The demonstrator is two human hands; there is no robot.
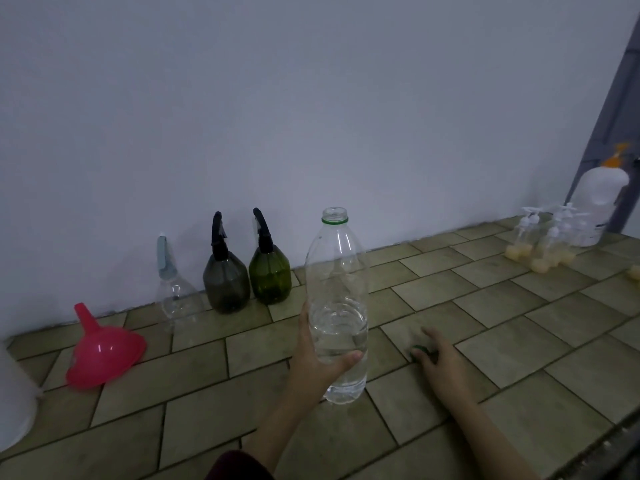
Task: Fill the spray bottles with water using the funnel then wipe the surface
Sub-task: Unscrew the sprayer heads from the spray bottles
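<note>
**Gripping an Uncapped Water Bottle**

Standing at frame centre, the clear water bottle (336,306) is being gripped low down by the left hand (317,355), fingers and thumb curled round it. The right hand (438,356) is pinching one green cap (417,351) against the tiled surface (519,358). Three spray bottles are lining the wall left of centre: clear (173,289), grey (225,275), green (270,268). One pink funnel (104,351) is lying at lower left. No label is showing readable writing.

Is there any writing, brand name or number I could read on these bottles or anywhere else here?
None can be read.
Large white pump bottle: dark marks low on its side, too blurred to read.
Clear water bottle: no label visible.
Three spray bottles and pink funnel: no text visible.
</note>
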